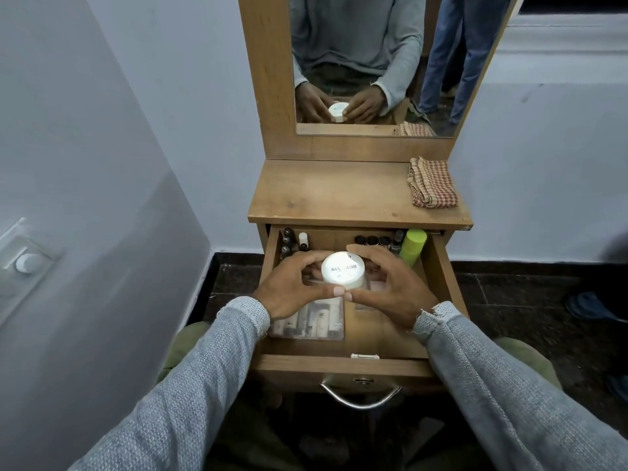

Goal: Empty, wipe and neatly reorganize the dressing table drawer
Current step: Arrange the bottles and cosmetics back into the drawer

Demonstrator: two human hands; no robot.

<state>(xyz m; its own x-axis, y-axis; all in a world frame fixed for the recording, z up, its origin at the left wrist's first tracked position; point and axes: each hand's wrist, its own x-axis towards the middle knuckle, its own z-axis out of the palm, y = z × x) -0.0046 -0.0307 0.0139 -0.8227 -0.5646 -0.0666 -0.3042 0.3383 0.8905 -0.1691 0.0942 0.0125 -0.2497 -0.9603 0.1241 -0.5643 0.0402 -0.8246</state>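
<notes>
The wooden drawer [343, 365] of the dressing table is pulled open toward me. Above its middle I hold a round white jar [343, 269] with printed lettering on its lid, my left hand [295, 288] and my right hand [387, 287] cupped around it from both sides, thumbs meeting at the front. Inside the drawer lie a clear plastic case of tubes [307, 321] at the front left, small dark bottles [286, 243] at the back left, more dark bottles [372, 240] at the back, and a green bottle [413, 248] at the back right.
A folded checked cloth [431, 183] lies on the right of the table top [333, 195]. The mirror [373, 62] stands behind. A wall with a switch [27, 263] is close on the left. Another person's legs show in the mirror and a blue shoe [591, 305] at the right.
</notes>
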